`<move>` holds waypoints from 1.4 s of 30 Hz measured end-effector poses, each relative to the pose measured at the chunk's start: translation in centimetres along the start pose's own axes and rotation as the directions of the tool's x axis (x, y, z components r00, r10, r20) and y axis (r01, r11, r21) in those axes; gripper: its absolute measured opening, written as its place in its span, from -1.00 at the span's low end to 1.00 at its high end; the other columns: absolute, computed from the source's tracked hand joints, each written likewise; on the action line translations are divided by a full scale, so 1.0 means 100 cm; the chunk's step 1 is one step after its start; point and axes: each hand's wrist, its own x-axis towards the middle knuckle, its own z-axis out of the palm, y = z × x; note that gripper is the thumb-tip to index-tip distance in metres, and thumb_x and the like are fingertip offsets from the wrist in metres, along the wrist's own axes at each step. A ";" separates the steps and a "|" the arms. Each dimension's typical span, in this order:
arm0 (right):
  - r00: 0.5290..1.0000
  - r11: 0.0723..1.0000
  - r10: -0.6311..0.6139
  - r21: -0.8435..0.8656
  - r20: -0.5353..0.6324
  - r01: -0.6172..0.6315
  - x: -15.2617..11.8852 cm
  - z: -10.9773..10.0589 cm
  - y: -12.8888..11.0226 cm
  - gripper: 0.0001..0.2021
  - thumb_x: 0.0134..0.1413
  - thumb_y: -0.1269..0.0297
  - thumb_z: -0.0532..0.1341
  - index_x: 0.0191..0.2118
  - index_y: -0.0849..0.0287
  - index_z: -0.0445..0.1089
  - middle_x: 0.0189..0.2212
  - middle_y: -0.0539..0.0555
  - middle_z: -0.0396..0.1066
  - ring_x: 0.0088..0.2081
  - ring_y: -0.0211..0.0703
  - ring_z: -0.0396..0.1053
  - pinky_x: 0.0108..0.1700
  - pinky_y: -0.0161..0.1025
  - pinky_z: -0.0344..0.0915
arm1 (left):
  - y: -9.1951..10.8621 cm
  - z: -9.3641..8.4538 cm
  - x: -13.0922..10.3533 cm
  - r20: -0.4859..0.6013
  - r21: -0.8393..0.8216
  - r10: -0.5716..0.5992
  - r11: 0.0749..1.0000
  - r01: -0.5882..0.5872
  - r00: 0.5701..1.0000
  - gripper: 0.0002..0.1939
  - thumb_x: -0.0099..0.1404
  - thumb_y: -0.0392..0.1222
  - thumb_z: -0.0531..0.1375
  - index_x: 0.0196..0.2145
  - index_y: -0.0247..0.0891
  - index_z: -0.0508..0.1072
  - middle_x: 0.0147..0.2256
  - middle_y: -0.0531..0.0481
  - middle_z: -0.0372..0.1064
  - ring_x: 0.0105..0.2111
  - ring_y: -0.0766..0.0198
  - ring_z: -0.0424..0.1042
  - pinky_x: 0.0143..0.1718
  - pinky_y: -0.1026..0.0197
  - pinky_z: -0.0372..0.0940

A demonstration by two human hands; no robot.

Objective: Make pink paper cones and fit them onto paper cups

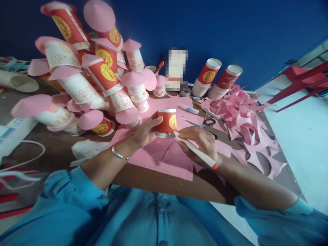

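Observation:
A red paper cup (166, 122) with a yellow emblem and white bands at both ends is in front of me, gripped on its left side by my left hand (146, 132). My right hand (198, 145) is closed around a white marker (196, 150) with an orange-red end. The marker's tip meets the cup near its lower right edge. Pink paper sheets (156, 160) lie under both hands. Just beyond my right hand are scissors (201, 124) with dark handles.
Paper cups with pink cone tops (87, 82) are piled at the left. Two stacks of cups (207, 77) lean near the blue wall. Pink paper scraps (246, 119) cover the table's right side. A glue tube (188, 109) lies behind the scissors; a red stool (299, 75) stands at right.

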 end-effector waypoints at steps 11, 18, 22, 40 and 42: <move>0.998 1.000 0.013 0.021 0.059 -0.014 0.001 0.001 -0.001 -0.80 0.27 0.43 0.36 -0.03 0.12 0.45 -0.28 0.09 0.66 -0.09 0.01 0.70 -0.09 -0.11 0.65 | -0.001 0.002 0.001 -0.001 0.019 0.023 1.000 -0.023 1.000 -0.45 0.27 0.14 0.44 0.10 -0.21 0.54 0.06 -0.14 0.56 0.06 0.03 0.52 0.05 0.08 0.44; 0.999 1.000 0.023 -0.001 0.028 -0.023 -0.001 0.002 -0.004 -0.85 0.30 0.37 0.36 -0.06 0.13 0.43 -0.30 0.10 0.65 -0.30 -0.10 0.67 -0.24 -0.20 0.61 | 0.002 0.004 -0.003 -0.043 0.057 0.006 0.998 -0.003 0.999 -0.45 0.22 -0.02 0.47 0.11 -0.21 0.52 -0.05 -0.10 0.58 -0.03 0.06 0.55 0.00 0.10 0.43; 0.999 0.999 0.025 -0.026 0.043 -0.024 -0.002 0.001 -0.004 -0.88 0.31 0.36 0.34 -0.10 0.10 0.42 -0.37 0.02 0.63 -0.41 -0.18 0.61 -0.36 -0.29 0.53 | 0.002 0.005 -0.002 -0.058 0.036 0.001 0.999 0.001 0.998 -0.51 0.26 -0.05 0.42 0.10 -0.24 0.52 -0.02 -0.14 0.58 0.05 0.00 0.53 0.11 0.03 0.39; 0.998 0.997 0.035 -0.064 0.054 -0.031 -0.004 0.004 -0.003 -0.84 0.31 0.40 0.34 -0.08 0.10 0.40 -0.36 0.01 0.61 -0.39 -0.19 0.60 -0.38 -0.29 0.52 | 0.001 0.005 -0.003 -0.044 0.079 -0.001 0.997 0.004 0.999 -0.53 0.25 -0.05 0.44 0.06 -0.20 0.49 -0.03 -0.09 0.56 0.00 0.08 0.54 0.02 0.11 0.41; 0.998 0.997 0.037 -0.064 0.051 -0.034 -0.005 0.004 -0.003 -0.85 0.31 0.39 0.34 -0.08 0.09 0.40 -0.35 0.00 0.61 -0.39 -0.19 0.60 -0.38 -0.29 0.52 | 0.001 0.005 -0.003 -0.039 0.083 -0.004 0.997 0.007 0.999 -0.52 0.25 -0.05 0.44 0.07 -0.20 0.49 -0.03 -0.09 0.56 0.01 0.07 0.54 0.02 0.11 0.40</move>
